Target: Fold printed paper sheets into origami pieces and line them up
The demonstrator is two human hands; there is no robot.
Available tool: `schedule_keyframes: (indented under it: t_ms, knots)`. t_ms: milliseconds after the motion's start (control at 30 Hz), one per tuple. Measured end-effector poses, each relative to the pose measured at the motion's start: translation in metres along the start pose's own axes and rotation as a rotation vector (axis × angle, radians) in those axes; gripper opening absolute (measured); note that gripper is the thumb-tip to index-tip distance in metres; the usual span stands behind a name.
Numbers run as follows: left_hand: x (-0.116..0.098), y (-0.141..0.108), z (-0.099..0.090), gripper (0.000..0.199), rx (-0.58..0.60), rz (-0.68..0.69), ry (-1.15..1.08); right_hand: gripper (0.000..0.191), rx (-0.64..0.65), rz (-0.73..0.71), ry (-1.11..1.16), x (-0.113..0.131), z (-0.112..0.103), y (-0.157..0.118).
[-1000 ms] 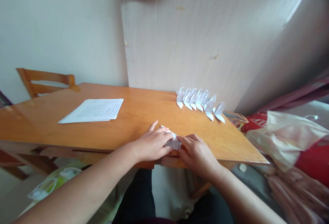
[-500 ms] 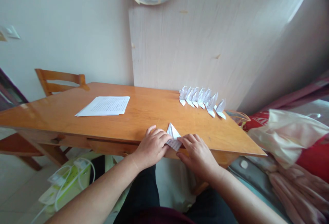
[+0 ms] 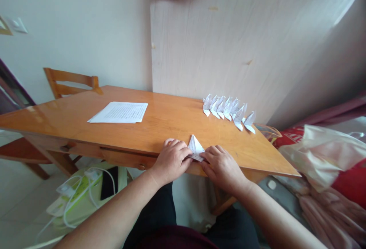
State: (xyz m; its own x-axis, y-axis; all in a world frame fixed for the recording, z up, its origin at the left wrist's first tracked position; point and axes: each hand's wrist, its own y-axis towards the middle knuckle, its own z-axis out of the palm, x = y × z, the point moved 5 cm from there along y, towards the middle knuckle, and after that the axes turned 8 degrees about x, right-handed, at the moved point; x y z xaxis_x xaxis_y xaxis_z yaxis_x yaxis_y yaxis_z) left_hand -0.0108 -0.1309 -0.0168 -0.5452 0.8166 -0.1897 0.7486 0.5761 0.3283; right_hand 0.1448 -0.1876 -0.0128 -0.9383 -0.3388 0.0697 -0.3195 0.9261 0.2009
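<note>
A small folded piece of printed paper [image 3: 195,146] lies at the front edge of the wooden table, its point facing away from me. My left hand [image 3: 174,159] pinches its left lower corner, thumb below and fingers on top. On the other side, my right hand [image 3: 221,165] grips the right lower corner between thumb and fingers. The lower edge of the paper is partly hidden by my fingertips. Several folded paper figures [image 3: 227,110] with upright wings stand in a row at the back right of the table.
A stack of printed sheets [image 3: 118,112] lies on the left of the wooden table [image 3: 168,121]. A wooden chair [image 3: 71,79] stands behind the table's left end. White cables [image 3: 90,188] and a power strip are below left; bags [image 3: 317,153] lie at the right.
The lower flap of the paper, which hung past the table edge, is now folded up, leaving a shorter triangle. Both hands stay at its corners. The view has shifted slightly.
</note>
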Motion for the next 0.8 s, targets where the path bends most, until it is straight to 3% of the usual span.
schedule_keyframes:
  t_ms: [167,367,600,800]
  knots:
    - [0.0,0.003,-0.002,0.019,-0.001,-0.024,-0.006,0.021,0.004,-0.017,0.015,-0.005,-0.002,0.006]
    - [0.005,0.011,0.0,0.028,0.018,-0.076,0.005,0.023,0.002,0.054,0.253,-0.024,0.004,0.018]
    - [0.013,0.019,0.007,0.024,0.008,-0.176,0.031,0.018,0.036,0.176,0.435,-0.041,0.011,0.031]
    - [0.012,0.022,0.006,0.021,0.002,-0.184,0.043,0.02,0.097,0.226,0.45,-0.045,0.014,0.038]
